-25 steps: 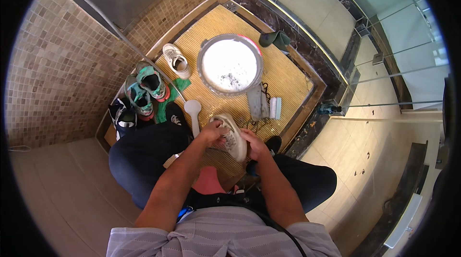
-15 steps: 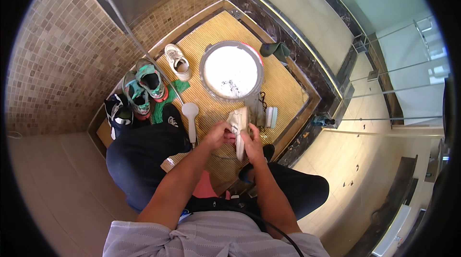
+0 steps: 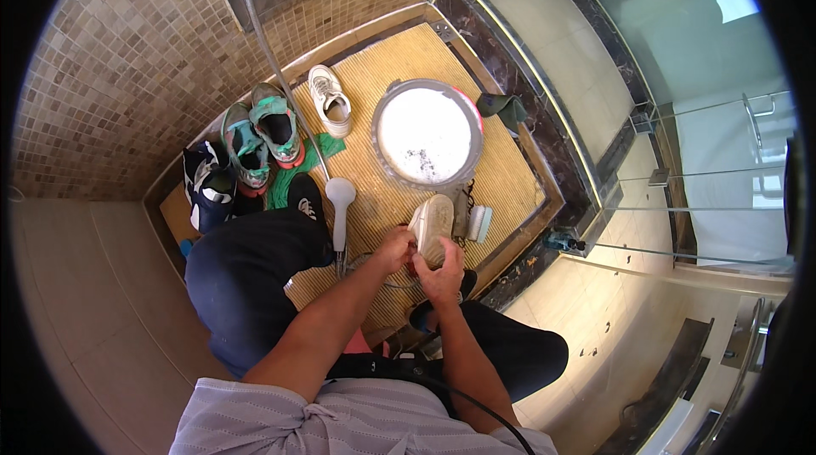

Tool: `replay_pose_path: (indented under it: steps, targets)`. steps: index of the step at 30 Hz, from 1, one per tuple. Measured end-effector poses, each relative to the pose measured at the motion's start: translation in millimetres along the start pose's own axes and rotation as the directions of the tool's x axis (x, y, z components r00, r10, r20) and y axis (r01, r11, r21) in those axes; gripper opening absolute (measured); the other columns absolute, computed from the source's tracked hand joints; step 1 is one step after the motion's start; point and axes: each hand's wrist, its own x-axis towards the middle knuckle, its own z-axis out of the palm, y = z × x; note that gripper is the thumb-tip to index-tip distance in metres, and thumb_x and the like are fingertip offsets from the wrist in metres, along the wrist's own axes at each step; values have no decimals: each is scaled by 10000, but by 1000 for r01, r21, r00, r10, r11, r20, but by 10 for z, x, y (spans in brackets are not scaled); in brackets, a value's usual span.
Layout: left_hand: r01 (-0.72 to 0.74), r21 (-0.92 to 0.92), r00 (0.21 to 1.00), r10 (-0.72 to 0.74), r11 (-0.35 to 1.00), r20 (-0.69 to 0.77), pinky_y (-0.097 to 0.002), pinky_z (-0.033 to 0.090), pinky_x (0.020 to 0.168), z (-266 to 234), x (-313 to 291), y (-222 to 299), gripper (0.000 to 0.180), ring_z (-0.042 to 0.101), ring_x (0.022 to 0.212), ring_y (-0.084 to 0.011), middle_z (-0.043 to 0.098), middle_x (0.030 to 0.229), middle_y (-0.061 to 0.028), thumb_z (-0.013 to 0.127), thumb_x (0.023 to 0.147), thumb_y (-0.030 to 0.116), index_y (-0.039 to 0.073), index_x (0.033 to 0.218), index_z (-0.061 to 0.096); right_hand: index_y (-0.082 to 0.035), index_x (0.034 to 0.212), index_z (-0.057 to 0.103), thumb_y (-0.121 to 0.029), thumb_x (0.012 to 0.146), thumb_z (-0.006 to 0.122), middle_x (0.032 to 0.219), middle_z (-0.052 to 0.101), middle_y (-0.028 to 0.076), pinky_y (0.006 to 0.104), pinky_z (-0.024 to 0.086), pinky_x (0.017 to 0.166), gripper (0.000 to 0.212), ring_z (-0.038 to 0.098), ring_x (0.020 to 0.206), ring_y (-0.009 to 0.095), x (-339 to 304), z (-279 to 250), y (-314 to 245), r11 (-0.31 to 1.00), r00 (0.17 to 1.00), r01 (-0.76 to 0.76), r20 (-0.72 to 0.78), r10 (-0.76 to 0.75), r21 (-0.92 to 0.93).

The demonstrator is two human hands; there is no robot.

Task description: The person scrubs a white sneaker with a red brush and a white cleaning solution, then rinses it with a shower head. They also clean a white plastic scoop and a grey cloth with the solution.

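Note:
A white shoe (image 3: 432, 219) is held between both hands over the mat, its toe pointing away and its pale sole turned up toward me. My left hand (image 3: 396, 249) grips its left side, fingers bent. On the near right end, my right hand (image 3: 443, 273) is closed around the shoe. Just beyond stands a round grey basin (image 3: 380, 137) of white foam with some dark specks. The matching white shoe (image 3: 330, 101) lies left of the basin. A white shower head (image 3: 340, 193) rests left of my hands. To their right lies a brush (image 3: 481, 223) with pale bristles.
Grey-green sneakers (image 3: 276, 126) and a dark blue and white shoe (image 3: 209, 186) line the left wall by a green cloth (image 3: 332, 145). A dark green item (image 3: 501, 107) lies beyond the basin. A metal hose (image 3: 270, 54) crosses the left side; a dark raised kerb (image 3: 525, 261) borders the right.
The shoe has been turned over from its side so that its sole now faces up. My right hand has shifted to its near end. The whole view has swung slightly.

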Motion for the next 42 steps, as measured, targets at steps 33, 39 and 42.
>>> replay_pose_path:
  steps: [33, 39, 42]
  targets:
    - [-240, 969, 836, 520, 54, 177, -492, 481, 1038, 453, -146, 279, 481, 556, 1237, -483, 570, 1347, -300, 519, 945, 90, -38, 1408, 504, 21, 1229, 601, -146, 912, 653, 1151, 679, 236, 416, 508, 951, 362, 665, 1088, 366, -207, 1163, 1305, 754, 746, -646, -111, 656, 115]
    - [-348, 923, 892, 361, 167, 271, -484, 455, 1083, 573, -241, 212, 535, 549, 1267, -466, 500, 1473, -256, 497, 954, 79, 28, 1485, 456, -26, 1273, 630, -199, 958, 592, 1126, 688, 270, 478, 515, 957, 362, 648, 1088, 467, -805, 1252, 1645, 964, 646, 146, 759, 77, -222]
    - [-433, 887, 703, 676, 159, 222, -480, 510, 997, 389, -268, 298, 322, 638, 1124, -437, 660, 1245, -230, 554, 947, 87, 27, 1247, 651, -27, 1153, 672, -277, 978, 603, 1137, 712, 186, 434, 511, 939, 313, 655, 1076, 418, -1087, 1758, 982, 938, 911, 112, 342, -229, 329]
